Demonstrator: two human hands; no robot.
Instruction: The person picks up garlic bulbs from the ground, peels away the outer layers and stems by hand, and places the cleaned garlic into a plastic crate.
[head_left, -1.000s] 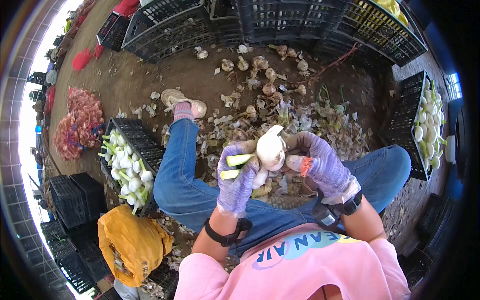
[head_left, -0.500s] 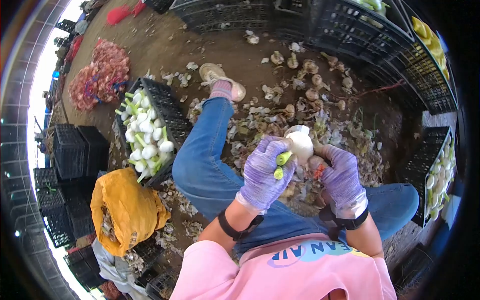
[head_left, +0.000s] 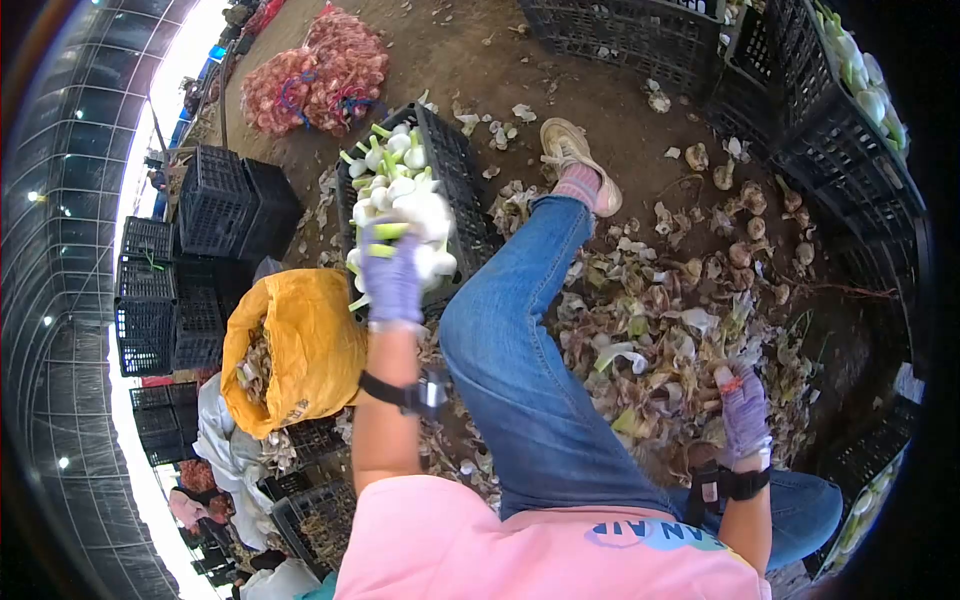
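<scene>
My left hand (head_left: 391, 285), in a purple-and-white glove, is closed around garlic bulbs (head_left: 425, 214). Two cut green stems stick out between its fingers, and motion blurs the bulbs. It is over a black crate (head_left: 462, 170) filled with white trimmed garlic (head_left: 378, 190). On the other side, my right hand (head_left: 743, 408) is low above a heap of garlic skins (head_left: 665, 375). Its thumb, wrapped with orange-red tape, is stretched out and the fingers look loosely apart, with nothing visible in them.
Several untrimmed garlic bulbs (head_left: 742, 254) lie on the ground to the right. A yellow sack (head_left: 315, 345) stands beside the crate, and red mesh bags (head_left: 335, 70) lie behind it. Black crates (head_left: 840, 150) line the right side; more stacked crates (head_left: 215, 205) stand at left.
My left hand has carried the garlic from in front of me leftward to the filled crate. My right hand has parted from it and moved down to the right. The view has shifted left.
</scene>
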